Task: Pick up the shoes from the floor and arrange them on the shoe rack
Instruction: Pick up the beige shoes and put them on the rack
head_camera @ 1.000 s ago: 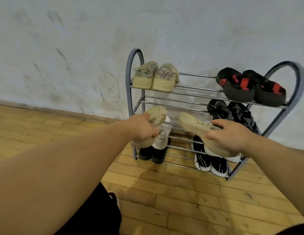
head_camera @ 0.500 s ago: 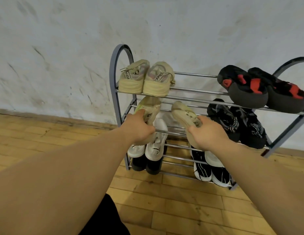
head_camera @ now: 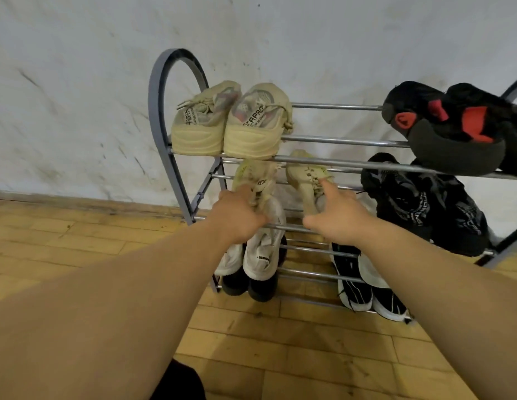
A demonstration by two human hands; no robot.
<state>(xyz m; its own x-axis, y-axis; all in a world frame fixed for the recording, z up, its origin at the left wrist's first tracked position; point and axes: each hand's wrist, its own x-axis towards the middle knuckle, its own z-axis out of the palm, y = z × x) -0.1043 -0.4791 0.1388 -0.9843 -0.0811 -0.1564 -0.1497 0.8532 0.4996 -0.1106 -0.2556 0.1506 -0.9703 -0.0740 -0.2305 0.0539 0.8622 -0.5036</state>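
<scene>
A grey metal shoe rack (head_camera: 341, 139) stands against the white wall. My left hand (head_camera: 237, 216) grips the heel of a beige sneaker (head_camera: 253, 177) that lies toe-in on the second shelf's left part. My right hand (head_camera: 338, 215) holds the heel of the matching beige sneaker (head_camera: 304, 176) beside it, index finger stretched along the shoe. Both shoes sit partly under the top shelf's front bar.
On the top shelf rest a beige pair (head_camera: 228, 125) at left and a black-and-red pair (head_camera: 456, 131) at right. Black shoes (head_camera: 424, 203) fill the second shelf's right. Lower shelves hold white shoes (head_camera: 263, 252), dark ones and a black-and-white pair (head_camera: 367, 287). Wooden floor (head_camera: 280, 356) lies in front.
Both hands have moved forward and pushed the two beige sneakers from in front of the rack onto the second shelf. The view has come closer to the rack.
</scene>
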